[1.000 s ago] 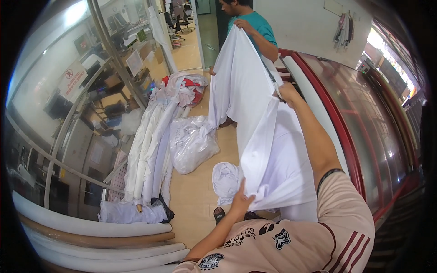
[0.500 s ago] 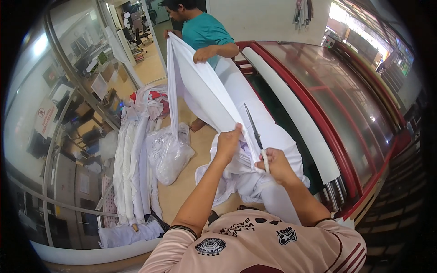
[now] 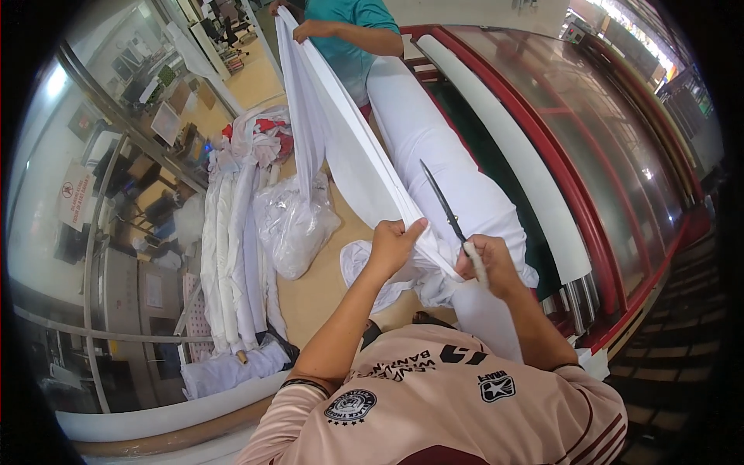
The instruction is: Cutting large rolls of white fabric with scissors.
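Observation:
A long white fabric [image 3: 360,167] stretches from a person in a teal shirt [image 3: 341,50] at the far side down to me, pulled into a taut folded edge. My left hand [image 3: 394,245] pinches that edge between thumb and fingers. In my right hand [image 3: 490,262] are scissors [image 3: 446,203] with dark blades and a pale handle. Their blades look closed and point up and away, clear of the taut edge. The fingertips of this hand also meet the near end of the fabric; whether they grip it is hard to tell. Bunched fabric hangs beneath both hands.
To the right runs a red-framed machine [image 3: 535,101] with a white roller [image 3: 504,147]. A large white fabric bundle [image 3: 434,147] lies alongside it. On the left are upright white rolls [image 3: 225,271], a clear plastic bag [image 3: 294,225] and a glass partition [image 3: 101,256].
The view has shifted, and the scene sits differently in it. My right hand and the scissors have moved slightly away from my left hand. The fabric is still held at both ends.

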A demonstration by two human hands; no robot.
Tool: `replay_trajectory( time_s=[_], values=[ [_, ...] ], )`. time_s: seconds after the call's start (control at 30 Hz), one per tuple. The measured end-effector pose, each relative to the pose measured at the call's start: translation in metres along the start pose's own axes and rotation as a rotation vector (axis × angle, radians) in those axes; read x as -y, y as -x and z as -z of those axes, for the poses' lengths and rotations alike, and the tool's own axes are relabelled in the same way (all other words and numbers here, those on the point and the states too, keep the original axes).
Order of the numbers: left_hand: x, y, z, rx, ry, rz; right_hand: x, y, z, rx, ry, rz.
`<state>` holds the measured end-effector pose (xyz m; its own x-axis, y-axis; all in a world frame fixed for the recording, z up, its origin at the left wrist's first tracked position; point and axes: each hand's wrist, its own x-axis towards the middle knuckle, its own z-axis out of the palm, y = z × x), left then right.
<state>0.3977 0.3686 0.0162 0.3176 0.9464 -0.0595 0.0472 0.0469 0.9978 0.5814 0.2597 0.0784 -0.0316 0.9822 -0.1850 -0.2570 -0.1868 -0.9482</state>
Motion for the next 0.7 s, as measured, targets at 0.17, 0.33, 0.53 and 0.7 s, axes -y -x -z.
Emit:
replay_trajectory(
  time_s=[0.17, 0.33, 0.53, 0.7],
  values=[
    [-0.003, 0.013, 0.002, 0.061, -0.075, -0.015, 0.020, 0.000, 0.008, 0.087, 0.187, -0.109],
    [-0.007, 0.028, 0.011, 0.070, -0.165, 0.053, 0.044, 0.008, 0.010, -0.141, 1.020, 0.295],
    [-0.008, 0.042, 0.009, 0.056, -0.116, 0.086, 0.025, 0.021, 0.006, 0.310, 0.044, -0.331],
    [-0.001, 0.046, 0.007, 0.048, -0.097, 0.012, 0.000, 0.020, 0.005, 0.310, 0.038, -0.364]
  ],
)
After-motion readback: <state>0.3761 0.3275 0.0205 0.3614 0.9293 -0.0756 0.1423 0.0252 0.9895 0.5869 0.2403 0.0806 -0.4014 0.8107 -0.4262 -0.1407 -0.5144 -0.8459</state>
